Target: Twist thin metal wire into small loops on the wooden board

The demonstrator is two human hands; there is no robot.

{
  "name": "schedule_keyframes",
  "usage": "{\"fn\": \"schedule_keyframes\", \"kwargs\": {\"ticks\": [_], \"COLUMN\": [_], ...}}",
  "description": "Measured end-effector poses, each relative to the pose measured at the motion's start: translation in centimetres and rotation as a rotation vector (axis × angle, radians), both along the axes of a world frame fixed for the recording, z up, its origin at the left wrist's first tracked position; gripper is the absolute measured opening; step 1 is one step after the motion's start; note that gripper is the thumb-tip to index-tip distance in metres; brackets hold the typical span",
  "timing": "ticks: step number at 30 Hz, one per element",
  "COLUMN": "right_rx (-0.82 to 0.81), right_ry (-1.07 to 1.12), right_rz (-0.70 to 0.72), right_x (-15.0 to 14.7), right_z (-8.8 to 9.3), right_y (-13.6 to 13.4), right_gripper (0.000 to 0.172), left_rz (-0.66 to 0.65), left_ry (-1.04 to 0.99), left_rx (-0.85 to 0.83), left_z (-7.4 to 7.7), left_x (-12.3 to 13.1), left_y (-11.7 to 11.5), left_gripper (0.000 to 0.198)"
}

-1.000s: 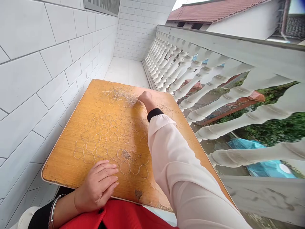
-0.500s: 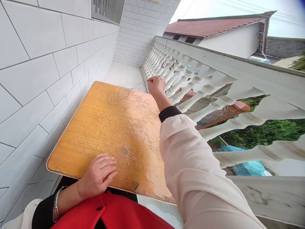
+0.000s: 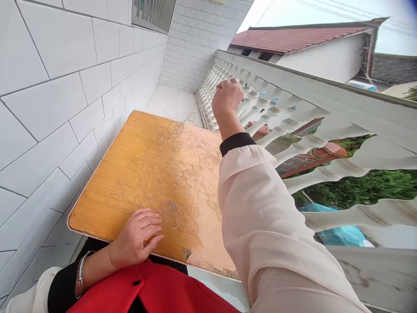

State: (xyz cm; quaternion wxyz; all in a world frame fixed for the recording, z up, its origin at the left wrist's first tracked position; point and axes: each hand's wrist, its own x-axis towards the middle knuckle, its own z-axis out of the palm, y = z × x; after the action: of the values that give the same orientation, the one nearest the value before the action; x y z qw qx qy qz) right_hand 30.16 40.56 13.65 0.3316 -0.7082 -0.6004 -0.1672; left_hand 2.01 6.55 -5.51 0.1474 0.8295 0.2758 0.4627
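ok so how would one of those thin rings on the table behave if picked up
A thin ring would probably feel very light, its strand looking so fine. It seems springy rather than limp, as its loop looks round. Many overlap, so others might snag.

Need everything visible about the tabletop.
The tabletop looks like flat, orange-brown wood-grain laminate with rounded corners and a pale edge; its right part looks worn, pinkish, its near edge chipped. It lies between the tiled wall and white balustrade. Thin rings lie across it; the left hand rests at its near edge.
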Motion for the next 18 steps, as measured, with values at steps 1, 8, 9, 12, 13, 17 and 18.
{"fn": "schedule_keyframes", "kwargs": {"ticks": [1,8,9,12,13,17,18], "right_rx": [0.038,0.135,0.123,0.110,0.117,0.139,0.141], "right_ry": [0.007,0.088,0.107,0.128,0.133,0.135,0.134], "right_rz": [-0.002,0.026,0.048,0.111,0.130,0.206,0.222], "right_x": [0.2,0.1,-0.2,-0.8,-0.9,-1.0,-1.1], "right_z": [0.6,2.7,2.4,1.1,0.7,0.3,0.4], "right_y": [-0.2,-1.0,-1.0,-1.0,-1.1,-1.4,-1.6], "right_gripper": [0.028,0.026,0.025,0.023,0.022,0.018,0.017], "left_rz": [-0.001,-0.021,-0.008,0.140,0.189,0.241,0.227], "left_ry": [0.000,-0.034,-0.047,-0.074,-0.060,0.027,0.046], "left_rx": [-0.004,-0.037,-0.072,-0.293,-0.396,-0.516,-0.490], "left_z": [0.0,-0.4,0.0,3.0,4.6,11.6,12.8], "left_x": [0.0,-0.1,-0.6,-2.5,-3.0,-0.9,0.7], "left_y": [0.0,-0.3,-0.2,2.2,3.9,15.6,19.0], "left_gripper": [0.009,0.012,0.013,0.017,0.020,0.059,0.068]}}
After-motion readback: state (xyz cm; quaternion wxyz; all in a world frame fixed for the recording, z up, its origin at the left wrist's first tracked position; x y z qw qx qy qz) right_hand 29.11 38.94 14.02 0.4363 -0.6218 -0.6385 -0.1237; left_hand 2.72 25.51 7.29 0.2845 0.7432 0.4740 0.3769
